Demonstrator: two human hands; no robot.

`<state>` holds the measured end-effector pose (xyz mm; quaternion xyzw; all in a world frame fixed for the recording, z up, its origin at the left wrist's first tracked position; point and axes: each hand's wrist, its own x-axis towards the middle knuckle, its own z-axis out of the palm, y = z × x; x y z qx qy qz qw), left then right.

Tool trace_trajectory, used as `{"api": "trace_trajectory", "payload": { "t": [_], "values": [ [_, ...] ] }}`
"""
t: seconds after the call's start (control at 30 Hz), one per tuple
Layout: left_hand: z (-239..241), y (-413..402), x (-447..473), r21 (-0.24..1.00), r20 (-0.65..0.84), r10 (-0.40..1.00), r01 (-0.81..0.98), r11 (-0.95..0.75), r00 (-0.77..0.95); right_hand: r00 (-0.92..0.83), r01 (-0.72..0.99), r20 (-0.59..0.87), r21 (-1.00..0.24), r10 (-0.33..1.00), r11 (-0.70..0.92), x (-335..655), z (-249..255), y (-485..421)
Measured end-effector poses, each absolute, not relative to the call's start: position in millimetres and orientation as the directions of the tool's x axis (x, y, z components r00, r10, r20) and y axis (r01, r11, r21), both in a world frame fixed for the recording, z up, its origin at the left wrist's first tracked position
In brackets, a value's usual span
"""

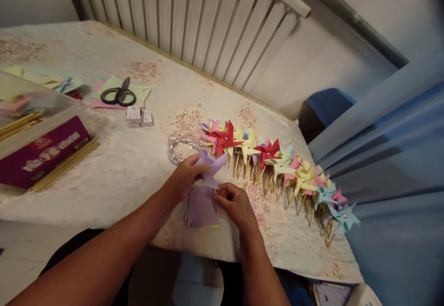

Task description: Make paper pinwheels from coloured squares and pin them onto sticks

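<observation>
Between my hands is a purple paper pinwheel. My left hand is closed on its folded blades from the left side. With fingertips pinched, my right hand holds the thin wooden stick just below the blades. Beneath the hands lies a stack of purple paper squares, a yellow edge showing at its bottom. A clear round dish with small shiny pieces sits behind my left hand, partly hidden by the pinwheel.
A long row of finished pinwheels runs to the right. Scissors rest on coloured paper, beside small white boxes. At left stands a clear bin with a purple box and wooden sticks. A blue curtain hangs at right.
</observation>
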<state>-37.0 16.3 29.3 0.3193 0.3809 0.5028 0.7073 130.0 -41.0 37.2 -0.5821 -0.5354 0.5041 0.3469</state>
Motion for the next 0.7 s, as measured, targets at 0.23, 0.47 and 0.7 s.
{"api": "trace_trajectory", "payload": {
  "t": [0.23,0.47,0.7],
  "values": [
    [31.1,15.5,-38.2,0.848,-0.217,0.954,-0.445,0.289,0.207,-0.089,0.239,-0.241,-0.947,0.966,-0.214,127.5,33.0,-41.2],
    [30.2,16.0,-38.8,0.846,-0.224,0.948,-0.439,0.304,0.224,-0.071,0.218,-0.213,-0.957,0.974,-0.193,135.3,34.8,-37.1],
    [25.4,17.4,-38.5,0.85,-0.224,0.944,-0.426,0.311,0.242,0.018,0.203,-0.169,-0.964,0.985,-0.169,149.7,39.1,-32.2]
  ]
}}
